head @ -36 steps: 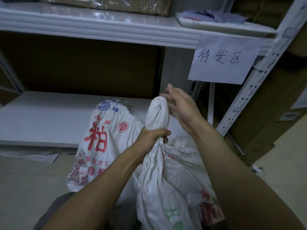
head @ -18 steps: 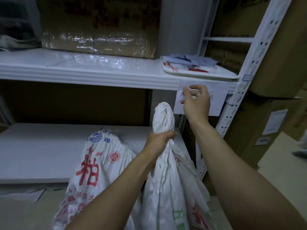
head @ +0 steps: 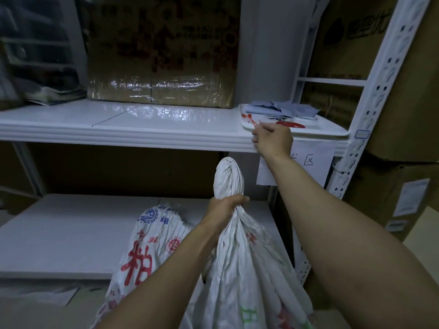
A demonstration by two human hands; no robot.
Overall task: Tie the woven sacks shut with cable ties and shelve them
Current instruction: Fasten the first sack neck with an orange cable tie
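Head view, from the left: a dim stack of papers (head: 51,95) is seen at the far left of the upper shelf (head: 123,129), with a shiny wrapped carton (head: 161,55) beside it, further in. Below, the lower shelf (head: 66,233) is laid out flat and white. A printed sack (head: 147,248), marked with red and blue characters, is stood in front of that shelf's edge, its gathered top leaning toward the middle. Just to its right, a second sack (head: 242,269) is held upright; its neck is bunched and twisted into a knob that is raised above the left hand (head: 225,207). That hand is wrapped tightly round the neck just under the knob, with the fingers closed over the cloth. The two sacks are touching along their sides. Further right and higher, the right hand (head: 273,141) is lifted to the front edge of the upper shelf, at the near corner of a white tray (head: 332,132). Its fingers are curled into a narrow pinch at a thin red cable tie (head: 257,123) at the tray's edge; whether the tie is truly gripped cannot be told. Red ties (head: 292,124) and blue cloth (head: 278,108) are lain in the tray. A paper sign (head: 308,167) is hung below the shelf, partly covered by the right forearm. A perforated white post (head: 370,110) is stood at the right, with cartons (head: 403,91) stacked beyond it.
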